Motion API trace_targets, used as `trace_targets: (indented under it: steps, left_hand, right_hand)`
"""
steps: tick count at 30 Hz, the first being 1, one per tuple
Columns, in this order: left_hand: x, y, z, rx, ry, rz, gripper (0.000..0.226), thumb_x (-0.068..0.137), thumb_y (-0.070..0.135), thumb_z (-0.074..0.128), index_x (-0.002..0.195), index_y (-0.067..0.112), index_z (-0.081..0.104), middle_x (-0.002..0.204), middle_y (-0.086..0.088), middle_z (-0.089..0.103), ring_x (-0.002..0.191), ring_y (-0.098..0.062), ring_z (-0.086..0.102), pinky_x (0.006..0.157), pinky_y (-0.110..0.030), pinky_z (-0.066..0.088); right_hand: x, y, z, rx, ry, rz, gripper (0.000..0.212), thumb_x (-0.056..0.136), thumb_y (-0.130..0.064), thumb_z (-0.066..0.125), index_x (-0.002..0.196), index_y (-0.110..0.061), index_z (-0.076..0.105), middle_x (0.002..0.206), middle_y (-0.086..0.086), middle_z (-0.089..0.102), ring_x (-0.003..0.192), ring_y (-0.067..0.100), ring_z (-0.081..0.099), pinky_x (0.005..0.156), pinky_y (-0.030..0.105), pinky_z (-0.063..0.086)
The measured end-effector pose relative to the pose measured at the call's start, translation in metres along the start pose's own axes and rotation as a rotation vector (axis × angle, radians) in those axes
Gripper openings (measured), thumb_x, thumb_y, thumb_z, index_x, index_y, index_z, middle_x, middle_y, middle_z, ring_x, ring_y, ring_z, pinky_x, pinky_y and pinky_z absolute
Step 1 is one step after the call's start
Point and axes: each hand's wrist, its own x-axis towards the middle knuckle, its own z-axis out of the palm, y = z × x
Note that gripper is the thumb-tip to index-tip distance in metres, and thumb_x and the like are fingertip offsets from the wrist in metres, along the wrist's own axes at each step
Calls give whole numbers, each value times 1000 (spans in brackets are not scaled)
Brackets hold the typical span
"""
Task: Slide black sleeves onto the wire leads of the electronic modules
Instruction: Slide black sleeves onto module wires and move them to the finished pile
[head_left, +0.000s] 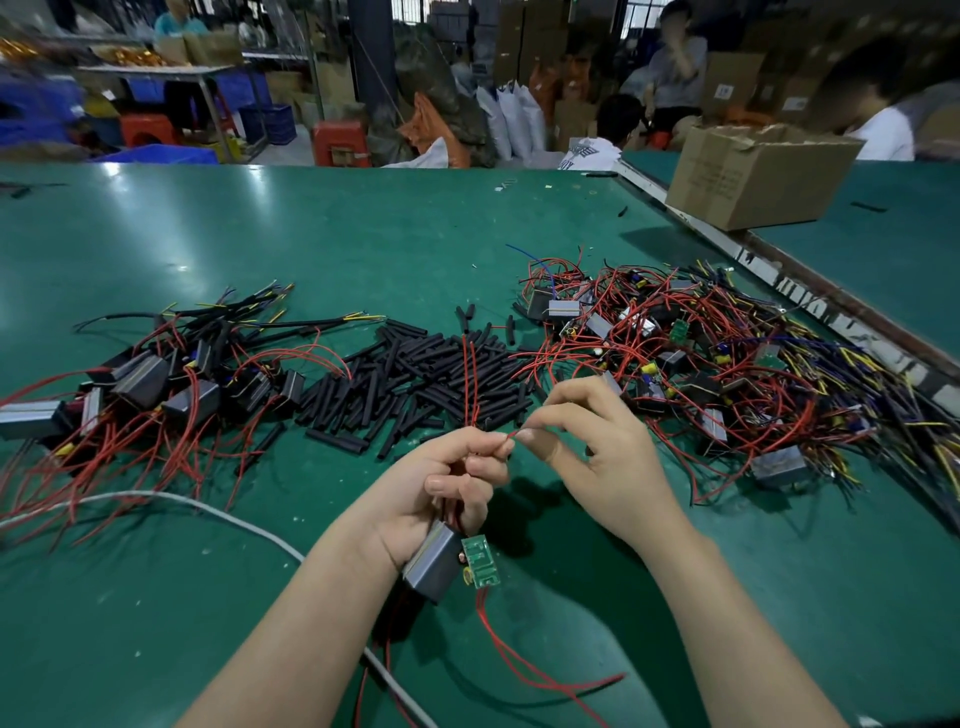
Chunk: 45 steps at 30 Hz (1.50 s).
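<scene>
On the green work table (363, 234), at far left, lies a heap of grey box-shaped electronic modules with red wire leads (140, 395), several leads already covered by black sleeves. A white cable (171, 501) curves across the table in front of this heap. At centre, a loose pile of short black tubular sleeves (410, 369) rests between the two heaps of modules. Nearer the viewer, the left hand (447, 493) is curled around a grey box-shaped module with a small green circuit board (452, 564), which hangs at the heel of the palm; its thumb and forefinger pinch the module's thin red wire leads (470, 379), which rise upright over the sleeve pile. Further red leads trail from the module toward the table's near edge. Just beside it, the right hand (592, 457) pinches the tip of one red lead between thumb and forefinger, the remaining fingers loosely bent. At right spreads a tangled heap of modules with red, yellow and blue wires (727, 353). Beyond it, on the adjoining table, stands an open brown cardboard box (753, 176).
</scene>
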Motion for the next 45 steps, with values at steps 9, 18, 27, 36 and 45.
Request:
trace_targets:
  steps: [9,18,27,36,45]
  left_hand:
    - [5,-15,5,1121,395,734,15,90,5,59,76,5,54,45,2,38,29,-5,29,46,-20,48]
    - [16,-19,-1,992,349,558,23,99,16,45,95,14,67,75,4,66,58,-8,61,62,-21,54]
    - [13,-19,-4,1233,377,647,24,98,25,44,95,20,67,95,4,69,93,-5,63,81,-24,48]
    - [12,-16,-10,1630,467,898,21,96,29,52,78,22,62,84,4,62,81,-6,57,77,-23,44]
    - [10,-17,-9,1896,448,981,21,97,21,51,76,19,57,71,13,53,71,3,49,66,-12,35]
  right_hand:
    - [8,-11,-4,628,-252,750,33,89,-7,56,62,-23,67,63,-9,64,67,3,56,58,16,38]
    - [7,-1,-5,507,-39,622,11,92,-21,62,82,-26,67,71,-15,63,68,2,55,68,13,43]
    - [4,-8,-5,402,-233,431,15,92,-21,62,100,-33,66,98,-2,68,99,15,62,92,36,48]
    - [1,-9,-3,206,-204,326,18,94,-21,58,78,-28,57,83,-13,57,84,-1,51,72,14,37]
    - [3,-9,-1,299,-289,616,24,88,-19,57,67,-28,63,74,-12,63,76,6,55,75,28,43]
